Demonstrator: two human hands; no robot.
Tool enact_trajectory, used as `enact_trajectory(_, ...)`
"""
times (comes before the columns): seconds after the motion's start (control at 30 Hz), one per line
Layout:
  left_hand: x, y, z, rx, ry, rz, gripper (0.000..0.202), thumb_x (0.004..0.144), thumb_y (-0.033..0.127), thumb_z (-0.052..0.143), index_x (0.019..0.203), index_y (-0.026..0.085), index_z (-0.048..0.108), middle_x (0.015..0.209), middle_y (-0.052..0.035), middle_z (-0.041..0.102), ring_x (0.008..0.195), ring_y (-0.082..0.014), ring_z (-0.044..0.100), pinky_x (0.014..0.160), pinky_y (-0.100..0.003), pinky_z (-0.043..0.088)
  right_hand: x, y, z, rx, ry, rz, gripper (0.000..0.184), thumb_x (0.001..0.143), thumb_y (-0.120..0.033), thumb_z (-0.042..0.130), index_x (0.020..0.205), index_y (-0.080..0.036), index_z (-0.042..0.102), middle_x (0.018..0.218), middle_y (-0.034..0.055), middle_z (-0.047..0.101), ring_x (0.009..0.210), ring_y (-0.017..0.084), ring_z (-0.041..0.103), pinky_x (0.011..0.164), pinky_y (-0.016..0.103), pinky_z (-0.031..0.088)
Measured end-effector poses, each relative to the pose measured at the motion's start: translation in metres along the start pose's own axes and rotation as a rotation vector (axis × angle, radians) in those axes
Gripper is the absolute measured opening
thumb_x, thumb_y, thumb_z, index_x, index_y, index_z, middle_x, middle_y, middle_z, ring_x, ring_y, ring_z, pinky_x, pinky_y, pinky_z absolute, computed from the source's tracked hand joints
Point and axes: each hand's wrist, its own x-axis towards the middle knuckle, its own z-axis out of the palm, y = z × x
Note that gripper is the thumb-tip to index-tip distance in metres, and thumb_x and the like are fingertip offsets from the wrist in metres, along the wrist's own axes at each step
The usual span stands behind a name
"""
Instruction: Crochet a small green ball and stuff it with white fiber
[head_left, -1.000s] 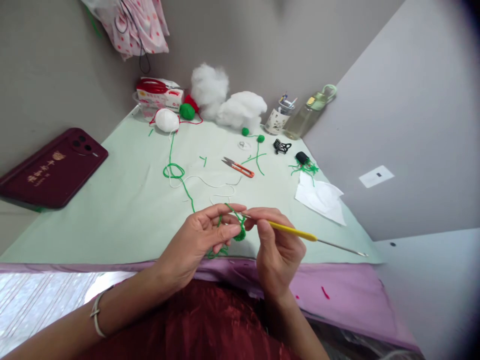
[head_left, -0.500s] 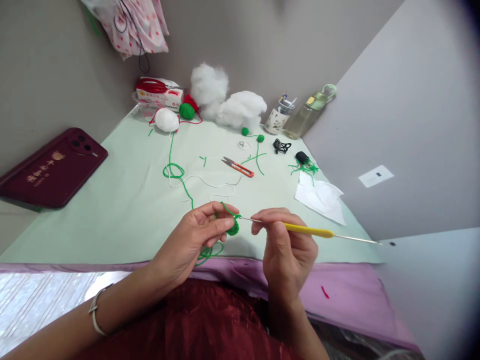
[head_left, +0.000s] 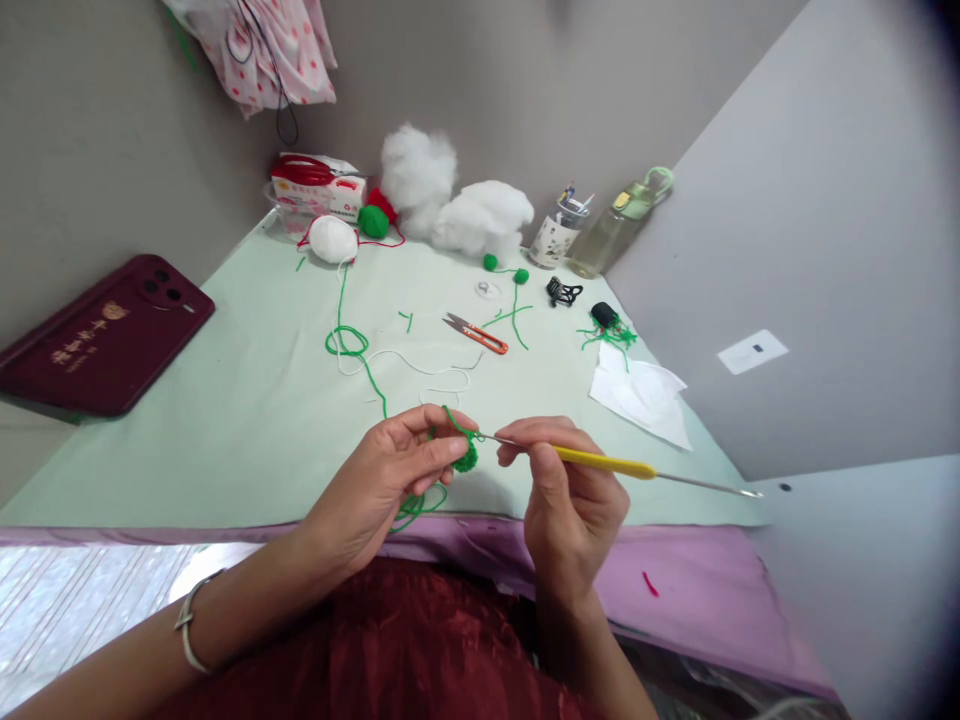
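Observation:
My left hand (head_left: 390,480) pinches a small green crochet piece (head_left: 466,458) between thumb and fingers, with green yarn (head_left: 367,370) looped over the index finger and trailing back across the table. My right hand (head_left: 570,500) grips a yellow-handled crochet hook (head_left: 615,465); its metal tip points left into the green piece, and its long metal tail sticks out to the right. Both hands hover over the near edge of the pale green table (head_left: 225,420).
Orange-handled snips (head_left: 478,335) lie mid-table. A white yarn ball (head_left: 334,240), a green yarn ball (head_left: 373,222), stuffing fluff (head_left: 480,215), a pen cup (head_left: 555,238) and a bottle (head_left: 615,225) stand at the back. A dark red phone (head_left: 105,335) lies left, white paper (head_left: 641,395) right.
My right hand drew the hook out to the right, then eased it back left toward the green piece. My left hand shifted slightly left and keeps its pinch.

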Motion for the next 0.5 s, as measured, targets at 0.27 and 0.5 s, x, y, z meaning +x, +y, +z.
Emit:
enact_trajectory(0.27,0.0006,-0.0017,-0.0001,0.013,-0.002,0.007,0.016,0.083,0.031,0.085,0.092,0.020,0.077,0.074,0.0028,0.057,0.059,-0.0074,0.042,0.053,-0.021,0.030,-0.0033,-0.0008,-0.0017,-0.102,-0.023,-0.085,0.023,0.101,-0.010,0.056,0.102,-0.023,0.074,0.089,0.0024,0.074,0.078,0.016,0.066,0.067,0.034,0.055)
enact_trajectory(0.5,-0.0003,-0.0021,0.0019,-0.039,-0.005,0.001,0.017,0.082,0.029,0.086,0.092,0.019,0.076,0.083,0.0033,0.059,0.056,-0.0037,0.038,0.060,-0.021,0.039,-0.0081,0.0037,-0.0029,-0.257,-0.102,-0.279,0.029,0.096,-0.002,0.058,0.112,-0.022,0.071,0.096,0.0051,0.076,0.091,0.019,0.071,0.076,0.036,0.059)
